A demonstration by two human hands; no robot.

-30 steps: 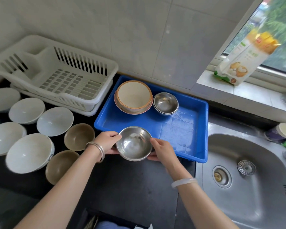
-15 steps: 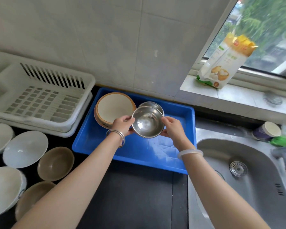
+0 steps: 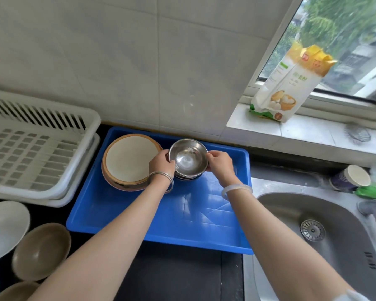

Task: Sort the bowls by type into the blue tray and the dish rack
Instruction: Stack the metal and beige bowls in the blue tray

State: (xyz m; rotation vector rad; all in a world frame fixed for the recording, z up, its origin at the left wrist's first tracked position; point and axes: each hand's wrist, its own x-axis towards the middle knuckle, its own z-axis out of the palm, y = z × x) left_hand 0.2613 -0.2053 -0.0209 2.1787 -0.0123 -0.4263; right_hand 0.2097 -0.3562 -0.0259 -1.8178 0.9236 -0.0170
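Observation:
A steel bowl (image 3: 188,157) sits nested on another steel bowl at the back of the blue tray (image 3: 182,216). My left hand (image 3: 161,162) grips its left rim and my right hand (image 3: 219,162) grips its right rim. Beside it in the tray lies a stack of cream bowls with orange rims (image 3: 130,160). The white dish rack (image 3: 35,148) stands left of the tray with nothing in it. On the dark counter at lower left are a white bowl (image 3: 4,229) and two tan bowls (image 3: 41,250), the nearer one (image 3: 15,292) partly cut off.
A steel sink (image 3: 319,240) lies right of the tray, with a paper cup (image 3: 352,178) and a green item behind it. A flour bag (image 3: 289,83) stands on the window sill. Tiled wall runs behind the tray and rack.
Both hands carried the steel bowl from the tray's near edge up to the back and lowered it onto the other steel bowl. The view shifted right, hiding most counter bowls.

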